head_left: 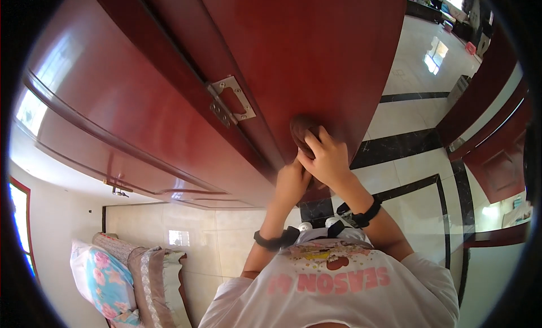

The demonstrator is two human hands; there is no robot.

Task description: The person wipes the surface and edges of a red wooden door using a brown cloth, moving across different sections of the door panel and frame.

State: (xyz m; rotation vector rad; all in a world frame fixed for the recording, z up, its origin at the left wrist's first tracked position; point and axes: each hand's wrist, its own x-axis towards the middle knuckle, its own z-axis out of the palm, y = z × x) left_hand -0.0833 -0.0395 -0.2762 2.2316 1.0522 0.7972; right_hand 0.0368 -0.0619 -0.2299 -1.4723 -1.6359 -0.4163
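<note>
A bunched dark brown cloth (304,133) is against the red wooden panel (305,57) in front of me. My right hand (328,159) is closed round it, with the fingers curled over its right side. Just below and to the left, my left hand (292,182) touches the right one. Its fingers are also bent closed, seemingly on the cloth's lower end, though the right hand partly hides them. A silver hinge (231,101) is fixed to the red wood, up and left of my hands.
A glossy red door (124,113) with a metal handle (117,189) extends leftward. Beyond it, a bed (149,283) carries a flowered pillow (104,280). Pale tiles with black bands (395,147) cover the floor at right, where another red door (499,172) stands.
</note>
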